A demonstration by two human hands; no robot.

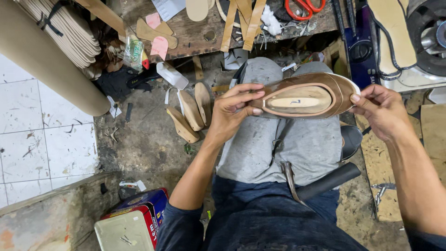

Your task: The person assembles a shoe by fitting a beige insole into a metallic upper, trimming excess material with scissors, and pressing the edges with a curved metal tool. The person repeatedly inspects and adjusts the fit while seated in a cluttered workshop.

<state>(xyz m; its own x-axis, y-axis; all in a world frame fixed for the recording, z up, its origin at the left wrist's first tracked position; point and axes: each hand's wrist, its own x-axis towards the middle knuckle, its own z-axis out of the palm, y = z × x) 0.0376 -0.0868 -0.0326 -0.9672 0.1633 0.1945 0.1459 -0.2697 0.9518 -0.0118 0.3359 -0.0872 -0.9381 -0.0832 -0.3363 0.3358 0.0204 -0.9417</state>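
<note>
In the centre-right of the frame, the left hand (232, 111) is gripping the heel end of a brown leather shoe upper stretched on a pale wooden last (304, 96), sole side up. The right hand (381, 111) is pinching its toe end, above the grey-trousered lap (283, 144). Orange-handled scissors (304, 7) are lying on the worn wooden bench (195, 35) at the top.

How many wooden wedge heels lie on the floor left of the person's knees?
3. The wedge heels lie close together beside the left hand: one nearest the knee, one in the middle, one lowest. More may be hidden among the clutter.
</note>
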